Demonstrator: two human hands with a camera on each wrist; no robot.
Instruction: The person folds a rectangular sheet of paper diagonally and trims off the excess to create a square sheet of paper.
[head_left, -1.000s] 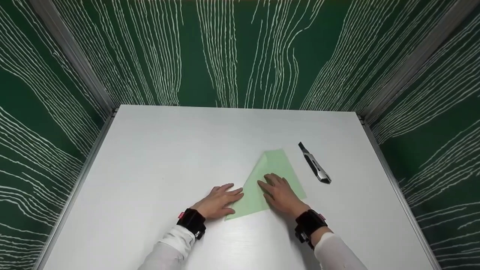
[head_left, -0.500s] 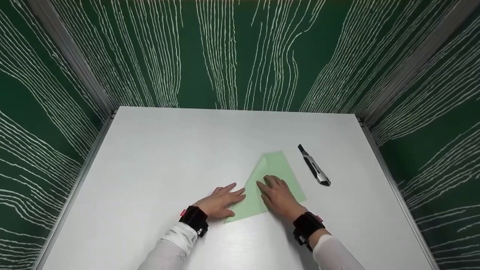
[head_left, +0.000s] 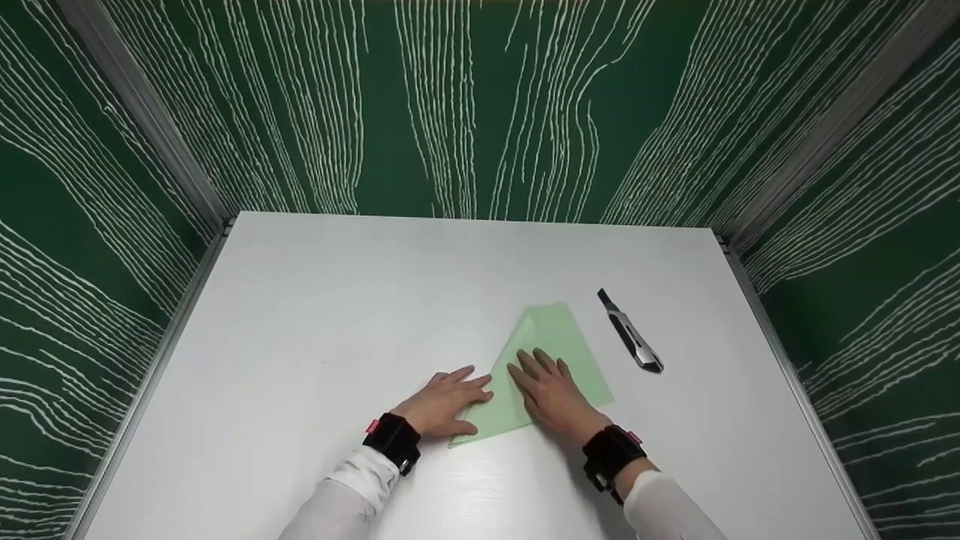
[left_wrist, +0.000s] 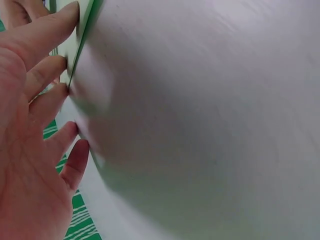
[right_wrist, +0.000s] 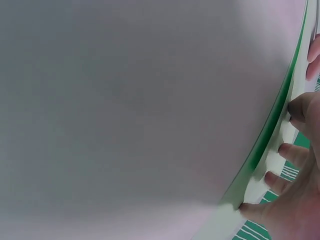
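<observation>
We see the left hand, fingers spread, touching the left edge of the folded pale-green paper sheet; the spread right hand rests across its middle.

Broad passage: white tabletop, left of and beyond the green paper. Narrow passage: strip between the green paper and the utility knife lying to its right. Further passage: right of the utility knife. Near passage: between the two sleeves. Obstacles: left hand at the green paper's left edge; right hand on its middle, little room between. Bounds: green walls, far edge and both sides.
</observation>
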